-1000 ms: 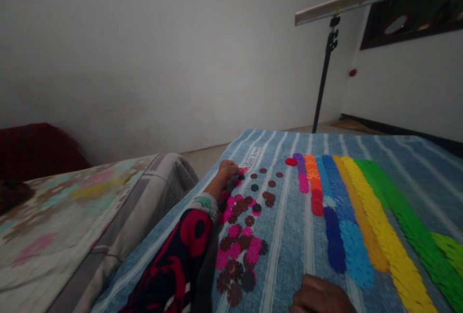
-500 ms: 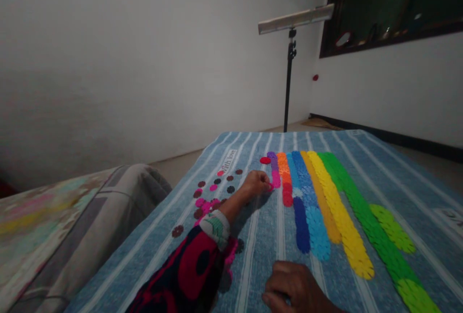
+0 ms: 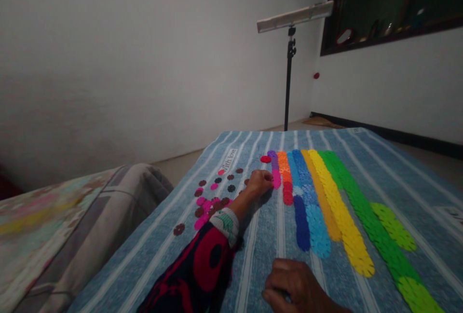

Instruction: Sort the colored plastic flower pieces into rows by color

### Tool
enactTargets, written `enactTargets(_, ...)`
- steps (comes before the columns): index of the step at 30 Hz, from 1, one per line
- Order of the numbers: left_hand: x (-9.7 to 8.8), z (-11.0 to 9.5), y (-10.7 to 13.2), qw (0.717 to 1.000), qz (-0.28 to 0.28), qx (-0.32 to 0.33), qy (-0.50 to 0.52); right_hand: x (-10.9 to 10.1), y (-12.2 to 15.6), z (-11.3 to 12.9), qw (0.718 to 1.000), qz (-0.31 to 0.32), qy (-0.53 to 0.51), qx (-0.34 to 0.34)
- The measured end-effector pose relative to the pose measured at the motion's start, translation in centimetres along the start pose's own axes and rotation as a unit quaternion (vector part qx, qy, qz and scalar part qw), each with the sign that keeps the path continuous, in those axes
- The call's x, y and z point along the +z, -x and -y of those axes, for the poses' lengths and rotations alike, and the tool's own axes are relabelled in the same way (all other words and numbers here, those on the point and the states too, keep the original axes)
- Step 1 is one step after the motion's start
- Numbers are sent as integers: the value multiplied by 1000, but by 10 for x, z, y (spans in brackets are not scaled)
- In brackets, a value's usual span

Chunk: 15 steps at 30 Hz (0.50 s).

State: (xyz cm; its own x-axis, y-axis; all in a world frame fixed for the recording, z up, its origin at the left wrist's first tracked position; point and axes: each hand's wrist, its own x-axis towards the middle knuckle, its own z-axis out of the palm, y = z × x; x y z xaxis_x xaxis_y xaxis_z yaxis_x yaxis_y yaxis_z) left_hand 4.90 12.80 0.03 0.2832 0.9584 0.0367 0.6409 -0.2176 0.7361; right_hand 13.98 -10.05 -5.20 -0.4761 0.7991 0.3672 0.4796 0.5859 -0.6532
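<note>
My left hand [image 3: 259, 181] reaches far across a blue striped cloth [image 3: 260, 250], fingers curled at the near end of a short purple-and-pink row of flower-shaped plastic discs [image 3: 276, 170]; what it holds is hidden. Beside that row run orange-red [image 3: 286, 182], blue [image 3: 302, 207], yellow [image 3: 334, 202] and green [image 3: 361, 207] rows. Loose pink and dark brown discs [image 3: 210, 199] lie left of my forearm. A single red disc [image 3: 265, 159] sits at the far end. My right hand [image 3: 294, 289] rests on the cloth at the bottom edge, fingers curled, contents hidden.
A black stand [image 3: 288, 86] carrying a pale light bar [image 3: 294, 16] stands on the floor beyond the cloth. A patterned mattress or cushion [image 3: 72, 226] lies to the left. A dark framed window [image 3: 390, 4] is on the right wall.
My left hand moved from the loose pink discs rightward to the pink row's end. The view swung left, then steadied. My right hand stayed low on the cloth.
</note>
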Motion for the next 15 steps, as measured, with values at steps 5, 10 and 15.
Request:
enactTargets(5,2,0,11,1000,-2,13,-28,2,1,-1,1000,-28,1,-9)
enactTargets(10,10,-6,18,998,-12,21,-56,-3,5,-4,1000,11,10,-14)
enactTargets(15,-7,3,17,994,-39,-7,-102,-2,10,-13,997,67,31,-24)
